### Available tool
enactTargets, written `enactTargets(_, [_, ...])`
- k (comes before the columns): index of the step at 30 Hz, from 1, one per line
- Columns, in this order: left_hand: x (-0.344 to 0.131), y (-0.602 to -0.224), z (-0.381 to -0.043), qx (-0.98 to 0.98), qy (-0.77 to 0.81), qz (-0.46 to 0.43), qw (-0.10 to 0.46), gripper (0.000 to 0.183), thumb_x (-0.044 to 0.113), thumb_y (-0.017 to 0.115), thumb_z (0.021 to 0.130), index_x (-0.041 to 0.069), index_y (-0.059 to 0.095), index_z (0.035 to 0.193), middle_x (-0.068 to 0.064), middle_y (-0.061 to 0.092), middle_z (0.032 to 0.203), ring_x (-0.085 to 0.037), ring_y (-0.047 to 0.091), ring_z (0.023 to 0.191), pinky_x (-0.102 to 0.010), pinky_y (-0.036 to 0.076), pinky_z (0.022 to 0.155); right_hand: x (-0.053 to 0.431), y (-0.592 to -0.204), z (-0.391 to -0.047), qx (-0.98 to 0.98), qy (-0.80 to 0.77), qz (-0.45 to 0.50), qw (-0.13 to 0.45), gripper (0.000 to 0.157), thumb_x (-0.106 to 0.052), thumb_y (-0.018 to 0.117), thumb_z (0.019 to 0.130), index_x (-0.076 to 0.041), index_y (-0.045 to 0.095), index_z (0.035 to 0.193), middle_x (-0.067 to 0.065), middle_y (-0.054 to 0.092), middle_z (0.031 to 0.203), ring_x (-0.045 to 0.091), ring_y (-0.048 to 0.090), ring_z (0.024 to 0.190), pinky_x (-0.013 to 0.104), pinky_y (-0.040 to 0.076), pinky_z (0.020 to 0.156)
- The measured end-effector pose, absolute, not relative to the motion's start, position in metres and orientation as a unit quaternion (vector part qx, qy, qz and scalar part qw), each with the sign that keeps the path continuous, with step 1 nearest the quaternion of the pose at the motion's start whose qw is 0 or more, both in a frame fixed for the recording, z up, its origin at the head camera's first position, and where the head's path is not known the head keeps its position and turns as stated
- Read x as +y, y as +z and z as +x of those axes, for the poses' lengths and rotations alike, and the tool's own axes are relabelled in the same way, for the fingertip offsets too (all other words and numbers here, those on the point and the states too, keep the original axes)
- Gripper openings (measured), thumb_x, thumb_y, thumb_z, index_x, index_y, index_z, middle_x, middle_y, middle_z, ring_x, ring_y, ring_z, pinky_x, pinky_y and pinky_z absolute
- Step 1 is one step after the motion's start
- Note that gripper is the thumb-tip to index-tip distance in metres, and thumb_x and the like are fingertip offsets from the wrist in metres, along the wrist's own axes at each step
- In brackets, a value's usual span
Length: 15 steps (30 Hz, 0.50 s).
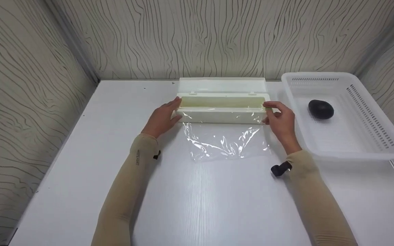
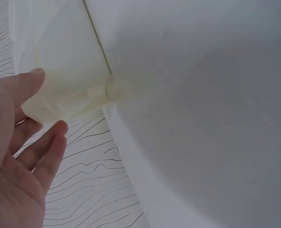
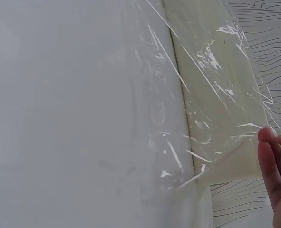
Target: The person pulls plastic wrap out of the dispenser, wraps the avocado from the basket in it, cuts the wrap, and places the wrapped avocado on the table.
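A long pale cling film dispenser box [image 1: 217,116] lies across the back of the table, its lid [image 1: 221,84] swung open to the rear. Clear cling film [image 1: 227,143] comes over the box's front and spreads, creased and shiny, onto the table. My left hand [image 1: 161,119] holds the box's left end, thumb at the front and fingers farther back; the left wrist view shows the thumb against the pale wall. At the right end, my right hand [image 1: 282,119] pinches the film's edge near the box's upper rim, with lower fingers by the front corner. The box's inside is partly hidden.
Right of the box stands a white plastic basket [image 1: 354,155] with slotted walls. A dark, smooth oval object [image 1: 321,109] lies in it. Wood-patterned panels [image 1: 197,37] enclose the white table [image 1: 197,205] at the back and sides.
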State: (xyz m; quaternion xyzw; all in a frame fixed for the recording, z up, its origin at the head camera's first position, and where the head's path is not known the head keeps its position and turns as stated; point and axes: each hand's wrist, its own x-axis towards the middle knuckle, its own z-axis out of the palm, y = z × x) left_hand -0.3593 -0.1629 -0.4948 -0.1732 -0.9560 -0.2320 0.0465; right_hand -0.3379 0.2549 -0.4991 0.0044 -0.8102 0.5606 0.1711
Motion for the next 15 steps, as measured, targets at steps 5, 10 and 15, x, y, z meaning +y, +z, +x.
enactTargets(5, [-0.157, -0.496, -0.353, -0.949, -0.281, -0.118, 0.074, 0.04, 0.027, 0.063, 0.104, 0.009, 0.052, 0.138, -0.009, 0.061, 0.135, -0.027, 0.065, 0.116, -0.042, 0.055, 0.1, 0.254, -0.495, -0.34, -0.776, 0.617, -0.014, 0.13, 0.029, -0.019, 0.071, 0.099, 0.003, 0.069, 0.118, -0.006, 0.074, 0.093, 0.006, 0.065, 0.06, 0.019, 0.053, 0.053])
enactTargets(10, [-0.149, -0.491, -0.347, -0.943, -0.317, -0.075, 0.073, 0.036, 0.035, 0.053, 0.108, 0.004, 0.068, 0.099, -0.009, 0.07, 0.087, -0.023, 0.062, 0.076, -0.037, 0.052, 0.071, 0.251, -0.488, -0.337, -0.773, 0.627, -0.03, 0.093, 0.027, -0.012, 0.073, 0.097, 0.001, 0.065, 0.119, -0.015, 0.07, 0.081, 0.004, 0.062, 0.065, 0.016, 0.05, 0.054])
enactTargets(15, [-0.142, -0.493, -0.345, -0.915, -0.401, -0.032, -0.011, 0.054, 0.05, 0.049, 0.107, 0.006, 0.08, 0.101, -0.007, 0.078, 0.089, -0.019, 0.071, 0.08, -0.033, 0.054, 0.075, 0.248, -0.486, -0.333, -0.763, 0.638, -0.023, 0.101, 0.026, -0.006, 0.067, 0.098, 0.007, 0.065, 0.12, -0.011, 0.069, 0.084, 0.006, 0.063, 0.075, 0.018, 0.055, 0.059])
